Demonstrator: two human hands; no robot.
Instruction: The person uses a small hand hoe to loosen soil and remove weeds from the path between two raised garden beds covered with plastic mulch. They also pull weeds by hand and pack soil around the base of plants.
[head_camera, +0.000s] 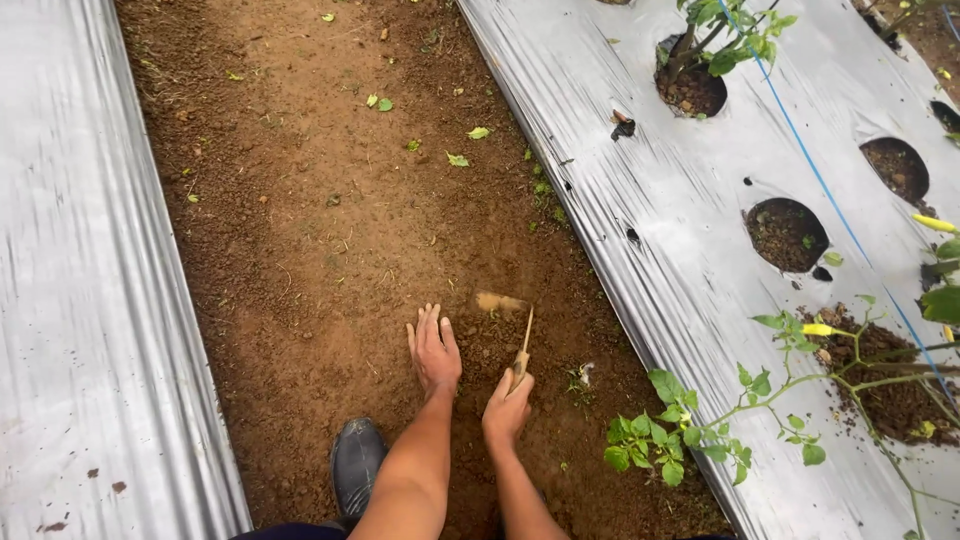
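Nearest you, your dark boot (357, 462) is planted on the soil path (300, 250), just left of your forearms. Your left hand (434, 350) is lying flat on the dirt with its fingers straight and close together, holding nothing. Keep it pressing there as a brace, and keep those fingertips left of the blade. Your right hand (507, 408) is wrapping its fingers tight around the handle of a small hand hoe (518, 345), just right of the flat hand. The tool's long axis is running from near to far, tilting slightly right, with the blurred blade end pointing away from you and biting into the soil. Judging by that blur, short shallow pulls toward yourself are serving best. Farther right, the silver mulch sheet (680, 200) and the leafy plant (690, 425) are lying close, so keep strokes off the plastic edge.
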